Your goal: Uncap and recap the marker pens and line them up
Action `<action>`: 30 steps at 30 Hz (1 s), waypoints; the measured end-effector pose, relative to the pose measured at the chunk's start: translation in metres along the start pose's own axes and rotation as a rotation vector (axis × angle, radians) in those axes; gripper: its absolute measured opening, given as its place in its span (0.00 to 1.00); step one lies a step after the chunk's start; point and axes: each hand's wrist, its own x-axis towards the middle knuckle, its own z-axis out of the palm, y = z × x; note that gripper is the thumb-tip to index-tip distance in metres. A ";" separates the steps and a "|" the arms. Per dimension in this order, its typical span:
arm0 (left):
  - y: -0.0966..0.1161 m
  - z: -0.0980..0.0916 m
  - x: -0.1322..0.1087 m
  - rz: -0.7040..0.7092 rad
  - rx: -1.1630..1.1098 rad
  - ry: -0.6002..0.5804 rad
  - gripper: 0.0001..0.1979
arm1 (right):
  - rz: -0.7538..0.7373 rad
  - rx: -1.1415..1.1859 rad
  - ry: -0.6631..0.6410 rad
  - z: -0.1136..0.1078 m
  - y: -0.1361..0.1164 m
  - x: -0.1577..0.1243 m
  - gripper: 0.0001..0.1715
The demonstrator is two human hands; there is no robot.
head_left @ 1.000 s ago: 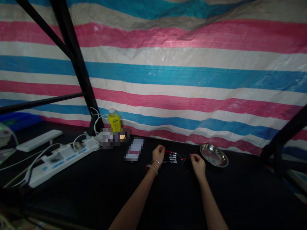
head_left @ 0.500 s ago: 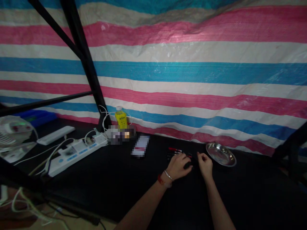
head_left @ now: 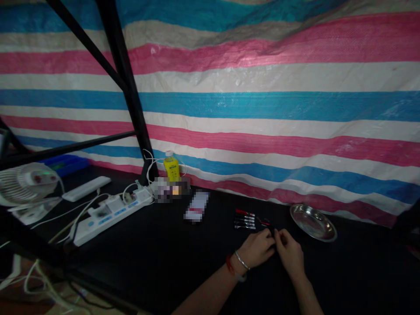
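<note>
My left hand (head_left: 259, 248) is closed, with its fingertips close to those of my right hand (head_left: 288, 251), whose thumb and fingers are pinched together. A dark item seems to lie between the two hands, too small and dark to make out. Just beyond my left hand, several markers (head_left: 244, 221) lie side by side on the black table (head_left: 157, 258), one with a red end. Small dark and red pieces (head_left: 265, 224) lie right of them. To the right of my hands rests a round metal dish (head_left: 313, 223).
A blurred phone (head_left: 197, 206) lies left of the markers. Behind it stands a yellow bottle (head_left: 171, 167). A white power strip (head_left: 111, 218) with cables, a small fan (head_left: 26, 183) and a blue tray (head_left: 67, 164) are at the left, near a black metal frame (head_left: 131, 98).
My hands have come together and moved nearer to me, uncovering the markers. The whole view has shifted slightly.
</note>
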 end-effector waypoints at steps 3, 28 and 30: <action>-0.001 0.000 0.002 -0.015 -0.018 -0.011 0.10 | -0.029 -0.037 -0.022 0.000 -0.002 -0.004 0.21; -0.009 0.003 0.002 -0.157 -0.350 0.061 0.04 | 0.058 -0.071 -0.110 -0.003 -0.007 0.000 0.21; -0.008 0.000 0.002 -0.205 -0.422 0.059 0.05 | 0.061 -0.093 -0.133 -0.004 -0.010 0.000 0.18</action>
